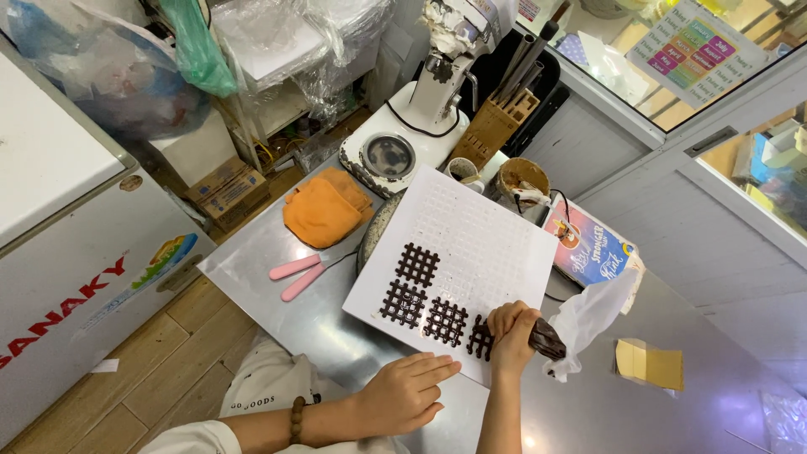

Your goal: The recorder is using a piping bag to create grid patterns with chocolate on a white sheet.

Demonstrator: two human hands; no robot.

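Right hand (pixel 511 335) clamped on piping bag (pixel 580 324), over near-right chocolate lattice (pixel 481 338). Left hand (pixel 407 392) flat, fingers together, near white mould sheet (pixel 483 244).

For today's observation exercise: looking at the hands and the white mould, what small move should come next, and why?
Probably keep squeezing the piping bag in the right hand to finish the fourth chocolate lattice. Three lattices look complete, this one is partly hidden, and the left hand lies flat at the white mould's near edge.

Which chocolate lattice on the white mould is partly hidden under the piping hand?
The lattice at the mould's near edge, under the right hand holding the piping bag. The other three lattices lie fully exposed, farther along the white mould.
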